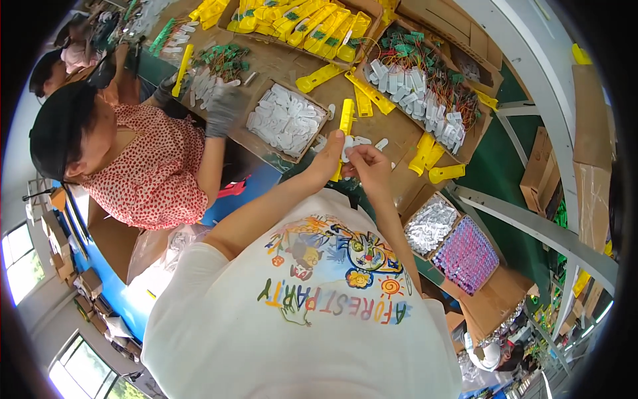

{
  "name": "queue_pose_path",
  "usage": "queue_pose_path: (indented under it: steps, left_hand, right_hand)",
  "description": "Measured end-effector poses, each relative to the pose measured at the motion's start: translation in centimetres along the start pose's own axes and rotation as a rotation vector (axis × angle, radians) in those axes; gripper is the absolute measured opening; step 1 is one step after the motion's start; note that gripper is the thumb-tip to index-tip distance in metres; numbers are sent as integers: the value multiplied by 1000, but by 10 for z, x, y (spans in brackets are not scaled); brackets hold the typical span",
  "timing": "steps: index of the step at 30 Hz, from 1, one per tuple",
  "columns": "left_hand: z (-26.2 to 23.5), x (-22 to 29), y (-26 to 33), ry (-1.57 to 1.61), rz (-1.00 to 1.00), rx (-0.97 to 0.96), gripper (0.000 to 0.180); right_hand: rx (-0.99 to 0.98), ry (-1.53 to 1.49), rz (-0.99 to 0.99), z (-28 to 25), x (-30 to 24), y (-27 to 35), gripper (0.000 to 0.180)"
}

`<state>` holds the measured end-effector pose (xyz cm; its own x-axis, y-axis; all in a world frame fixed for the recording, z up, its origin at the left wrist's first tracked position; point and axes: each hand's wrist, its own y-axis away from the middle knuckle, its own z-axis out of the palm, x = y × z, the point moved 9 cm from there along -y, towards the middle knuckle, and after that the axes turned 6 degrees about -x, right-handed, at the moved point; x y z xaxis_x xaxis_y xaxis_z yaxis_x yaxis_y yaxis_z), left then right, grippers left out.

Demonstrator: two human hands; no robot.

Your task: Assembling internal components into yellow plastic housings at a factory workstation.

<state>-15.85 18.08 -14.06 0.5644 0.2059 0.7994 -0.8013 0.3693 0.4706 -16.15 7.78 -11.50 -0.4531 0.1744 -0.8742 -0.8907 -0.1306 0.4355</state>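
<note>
— Pinching with both hands, we are holding a small flat white plastic piece [348,147] out in front of our chest: our left hand [330,154] is closing its fingertips on its left edge, and our right hand [367,163] is gripping it from the right, fingers curled together on it.

— And the long yellow plastic strip [345,126]?

— It is lying on the brown cardboard-covered worktable [399,130] and running just behind our hands; whether our left thumb is touching it, we cannot tell. A few loose white pieces [372,141] are lying just beside our fingers.

— What are we seeing around that?

— A shallow cardboard tray of white plastic parts [286,120] is sitting to the left of our hands. A bigger cardboard box of white parts with red and green wires [425,93] is sitting up to the right, and a cardboard box of yellow plastic housings [306,23] is sitting at the far edge. More yellow pieces [435,163] are lying to our right, near a box of silvery foil packets [430,226] and a box of purple parts [467,256].

— Anyone else working?

— A person in a red-and-white patterned top [149,169] is sitting on our left, reaching a grey-gloved hand [224,110] toward the white parts.
</note>
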Motion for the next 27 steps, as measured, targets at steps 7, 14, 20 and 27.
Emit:
queue_pose_path:
  steps: [7, 14, 20, 27]
  left_hand:
    - [9, -3, 3, -1, -101, -97, 61]
    - [-5, 7, 5, -1, -35, -138, 53]
    - [-20, 17, -2, 342, -70, -129, 48]
    - [-22, 32, 5, 479, 39, -245, 50]
  right_hand:
    - [-165, 179, -47, 10, -18, 3, 16]
    - [-376, 309, 16, 21, -29, -26, 18]
    - [317, 871, -661, -40, -154, -178, 22]
    - [329, 1999, -415, 31, -149, -247, 28]
